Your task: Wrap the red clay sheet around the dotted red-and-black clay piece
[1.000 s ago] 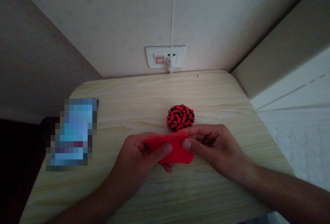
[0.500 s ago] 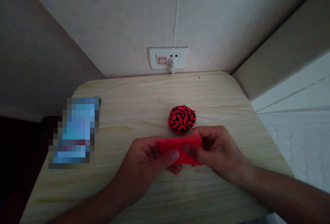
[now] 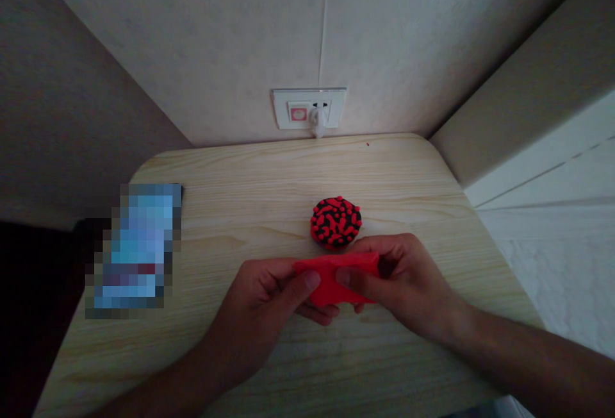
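A flat, bright red sheet of what looks like modelling clay [image 3: 327, 286] is stretched between my two hands above the table. My left hand [image 3: 273, 302] pinches its left end, thumb on top and fingers underneath. On the other side, my right hand [image 3: 401, 277] grips the right end the same way, its thumb pressing near the middle. Just beyond the sheet lies a round black clay piece [image 3: 336, 222] covered with red dots and squiggles, with red around its lower side. My right fingers are close to its near edge; whether they touch it, I cannot tell.
A blurred-out phone-like device [image 3: 137, 245] lies along the left edge of the light wooden table [image 3: 230, 193]. At the back, a wall socket [image 3: 309, 109] holds a white plug. A tiny red crumb [image 3: 368, 144] sits near the table's back edge.
My left thumb has slid slightly left, away from the right thumb, and the red sheet looks a little wider. The whole view has shifted slightly.
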### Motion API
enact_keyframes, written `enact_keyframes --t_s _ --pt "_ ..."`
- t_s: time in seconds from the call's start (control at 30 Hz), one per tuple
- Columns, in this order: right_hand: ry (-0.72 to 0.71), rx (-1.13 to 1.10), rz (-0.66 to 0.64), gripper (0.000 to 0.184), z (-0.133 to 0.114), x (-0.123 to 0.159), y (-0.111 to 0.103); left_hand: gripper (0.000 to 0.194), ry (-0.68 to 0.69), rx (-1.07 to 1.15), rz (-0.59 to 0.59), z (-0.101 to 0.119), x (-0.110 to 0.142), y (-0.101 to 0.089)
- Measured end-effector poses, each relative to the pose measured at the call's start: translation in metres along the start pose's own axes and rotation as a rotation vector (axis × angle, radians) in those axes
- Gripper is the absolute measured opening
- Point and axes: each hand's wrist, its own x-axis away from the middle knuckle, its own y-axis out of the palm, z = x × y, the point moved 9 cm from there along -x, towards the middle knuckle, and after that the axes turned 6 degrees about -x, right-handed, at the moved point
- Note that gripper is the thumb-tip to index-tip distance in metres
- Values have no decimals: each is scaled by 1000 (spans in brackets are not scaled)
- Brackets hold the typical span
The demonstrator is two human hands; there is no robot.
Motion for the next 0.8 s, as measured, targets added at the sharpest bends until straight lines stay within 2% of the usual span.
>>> enact_keyframes --t_s 0.2,0.37,0.5,0.67,0.8 --pt "-10 7 -17 24 -2 -1 4 20 -26 -11 15 -2 0 -3" --pt "-15 37 -8 25 -5 -1 0 21 32 1 -9 -2 -1 -3" --pt "7 6 -16 22 -1 -2 0 21 66 -54 72 3 -1 -12" --pt "-25 6 -22 27 -5 -1 3 20 55 -102 159 8 3 -19" --pt "-15 15 -20 25 -6 1 4 22 51 7 111 3 1 -13"
